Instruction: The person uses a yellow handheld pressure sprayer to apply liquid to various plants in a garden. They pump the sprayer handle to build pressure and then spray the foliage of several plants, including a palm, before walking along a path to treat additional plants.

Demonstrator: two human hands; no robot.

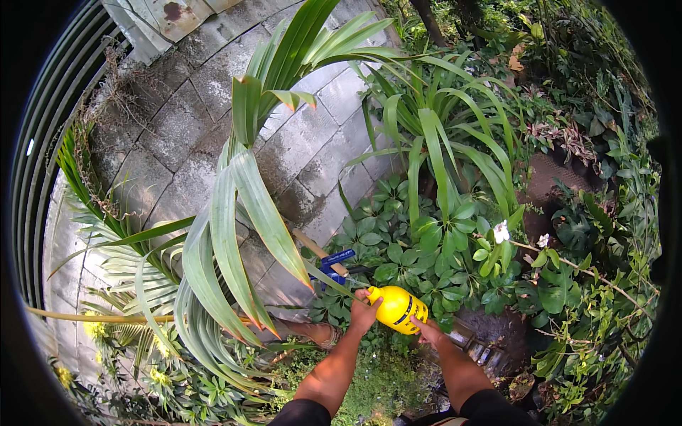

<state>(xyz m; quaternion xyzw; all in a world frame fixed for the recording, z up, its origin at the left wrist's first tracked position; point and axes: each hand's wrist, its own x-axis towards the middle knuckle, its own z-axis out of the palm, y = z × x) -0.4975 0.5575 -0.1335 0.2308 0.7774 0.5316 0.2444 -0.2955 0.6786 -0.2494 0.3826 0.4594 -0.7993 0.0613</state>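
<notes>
Both hands hold a yellow plastic bottle (400, 309) with a dark band and black markings, tilted over the foliage. My left hand (363, 314) is closed around its narrow neck end, fingers hiding part of the top. Against the lower side of the bottle's wide end rests my right hand (428, 332), thumb on the surface. Just beyond my left hand is a blue plastic tool head (333, 267) with a wooden handle (311, 246). Broad-leaved green shrubs (399, 255) lie directly behind the bottle.
Long drooping leaves (224, 229) arch across the left, close to my left arm. Grey paving slabs (181, 122) extend behind them. A strappy plant (434, 133) grows at upper right. A flowering branch (575, 269) reaches in from the right. Ribbed panels (40, 138) curve along the left edge.
</notes>
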